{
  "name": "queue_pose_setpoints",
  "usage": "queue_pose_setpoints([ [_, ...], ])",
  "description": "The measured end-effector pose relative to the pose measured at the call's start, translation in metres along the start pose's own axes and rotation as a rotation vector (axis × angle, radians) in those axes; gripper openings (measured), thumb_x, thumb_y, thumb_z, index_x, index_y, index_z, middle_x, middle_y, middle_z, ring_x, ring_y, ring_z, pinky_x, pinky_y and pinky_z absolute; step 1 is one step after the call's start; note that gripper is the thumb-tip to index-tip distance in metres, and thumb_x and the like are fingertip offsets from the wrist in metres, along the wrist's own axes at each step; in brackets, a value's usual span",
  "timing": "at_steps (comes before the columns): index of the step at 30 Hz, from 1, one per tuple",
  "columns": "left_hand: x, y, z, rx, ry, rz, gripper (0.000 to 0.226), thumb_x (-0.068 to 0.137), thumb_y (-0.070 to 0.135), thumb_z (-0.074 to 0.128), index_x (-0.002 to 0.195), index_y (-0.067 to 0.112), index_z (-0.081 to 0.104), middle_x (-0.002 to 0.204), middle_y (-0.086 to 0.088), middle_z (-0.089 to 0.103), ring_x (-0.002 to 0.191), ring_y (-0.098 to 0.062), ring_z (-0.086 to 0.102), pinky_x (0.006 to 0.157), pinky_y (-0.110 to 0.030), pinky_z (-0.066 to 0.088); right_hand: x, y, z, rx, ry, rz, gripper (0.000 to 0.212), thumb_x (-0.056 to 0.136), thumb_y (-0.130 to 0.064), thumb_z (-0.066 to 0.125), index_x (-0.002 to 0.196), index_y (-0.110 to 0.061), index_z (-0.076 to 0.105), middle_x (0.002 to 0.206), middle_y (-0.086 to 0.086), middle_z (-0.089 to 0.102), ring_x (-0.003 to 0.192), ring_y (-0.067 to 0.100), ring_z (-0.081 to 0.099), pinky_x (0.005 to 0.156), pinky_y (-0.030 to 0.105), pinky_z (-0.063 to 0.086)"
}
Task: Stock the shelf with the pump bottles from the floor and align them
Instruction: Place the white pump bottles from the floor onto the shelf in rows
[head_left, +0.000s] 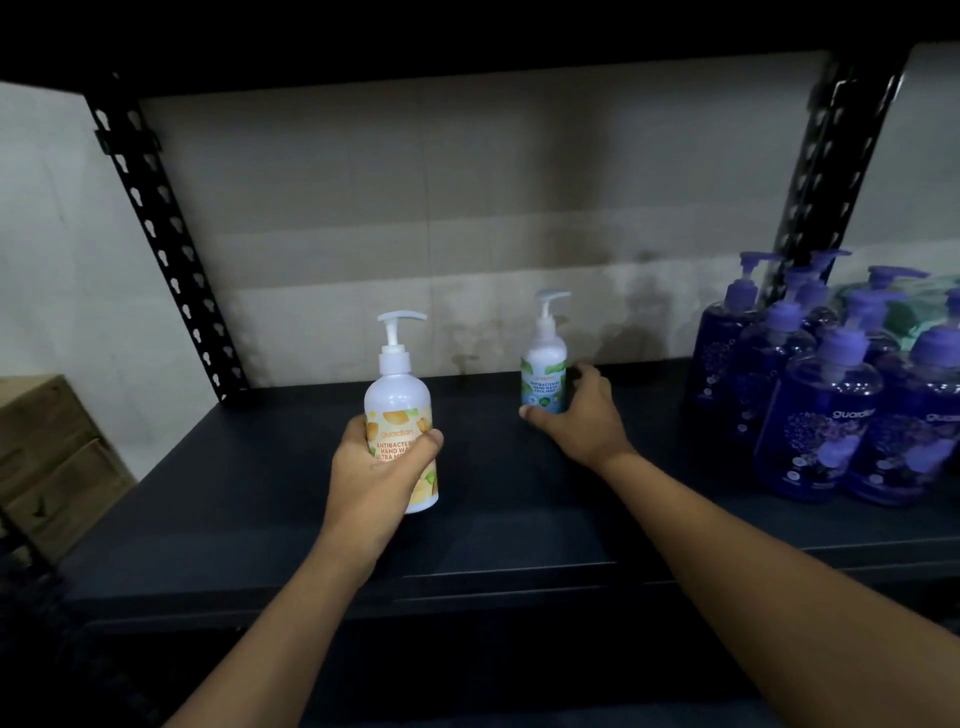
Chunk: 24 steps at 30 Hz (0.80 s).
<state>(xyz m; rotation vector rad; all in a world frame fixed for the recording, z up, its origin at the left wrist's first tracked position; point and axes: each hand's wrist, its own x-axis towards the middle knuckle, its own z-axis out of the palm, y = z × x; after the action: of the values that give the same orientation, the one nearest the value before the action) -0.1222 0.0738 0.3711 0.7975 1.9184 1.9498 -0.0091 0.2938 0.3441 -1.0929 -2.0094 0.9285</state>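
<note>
My left hand (376, 470) grips a white pump bottle with an orange label (399, 400), held upright above the middle of the dark shelf board (260, 493). Further back, my right hand (584, 415) is wrapped round the lower part of a white pump bottle with a green and blue label (543, 364), which stands upright near the rear of the shelf. Both pump heads point right.
Several blue-purple pump bottles (821, 395) stand grouped at the right end of the shelf. Black perforated uprights (161, 244) frame the shelf at left and right, with a grey wall behind. Wooden crates (47, 457) sit at the left, beyond the shelf.
</note>
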Motion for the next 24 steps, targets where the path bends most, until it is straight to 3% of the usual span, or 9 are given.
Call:
queue_pose_setpoints([
  [5,-0.008,0.003,-0.013,0.028,-0.06,-0.003,0.037,0.081,0.021,0.082,0.107,0.023,0.056,0.098,-0.006,0.069,0.086,-0.019,0.071,0.069,-0.034,0.058,-0.065,-0.01,-0.007,-0.355,-0.09,-0.263,0.071,0.085,-0.061,0.065,0.142,-0.021,0.05,0.146,0.002,0.035,0.135,0.023,0.033,0.113,0.036,0.035],
  [8,-0.015,0.003,-0.017,0.052,-0.066,-0.003,0.042,0.081,0.015,0.081,0.112,0.023,0.053,0.101,-0.006,0.068,0.087,-0.018,0.07,0.07,-0.031,0.056,-0.087,-0.015,-0.003,-0.521,-0.275,-0.322,0.077,0.089,-0.069,0.051,0.153,-0.027,0.039,0.164,-0.002,0.016,0.15,0.021,0.014,0.122,0.039,0.021],
  [11,-0.021,0.001,-0.021,0.066,-0.066,0.009,0.044,0.081,0.016,0.081,0.115,0.022,0.055,0.099,-0.001,0.07,0.088,-0.014,0.071,0.071,-0.027,0.056,-0.096,-0.019,0.006,-0.606,-0.364,-0.324,0.081,0.091,-0.073,0.041,0.158,-0.029,0.028,0.169,-0.005,0.003,0.155,0.021,0.0,0.124,0.042,0.011],
  [18,-0.013,-0.013,-0.041,0.165,-0.09,0.054,0.038,0.08,0.02,0.084,0.111,0.025,0.063,0.094,0.003,0.074,0.084,-0.006,0.072,0.069,-0.018,0.054,-0.099,-0.019,0.018,-0.708,-0.421,-0.233,0.08,0.093,-0.074,0.026,0.159,-0.028,0.023,0.169,-0.005,0.009,0.156,0.02,0.002,0.126,0.041,0.003],
  [24,0.019,-0.03,-0.045,0.191,-0.063,0.027,0.049,0.076,0.021,0.087,0.117,0.02,0.062,0.103,0.004,0.074,0.094,-0.012,0.072,0.088,-0.035,0.059,-0.099,-0.02,0.02,-0.734,-0.433,-0.203,0.081,0.094,-0.073,0.023,0.16,-0.029,0.018,0.169,-0.007,0.006,0.156,0.018,-0.001,0.126,0.041,0.002],
])
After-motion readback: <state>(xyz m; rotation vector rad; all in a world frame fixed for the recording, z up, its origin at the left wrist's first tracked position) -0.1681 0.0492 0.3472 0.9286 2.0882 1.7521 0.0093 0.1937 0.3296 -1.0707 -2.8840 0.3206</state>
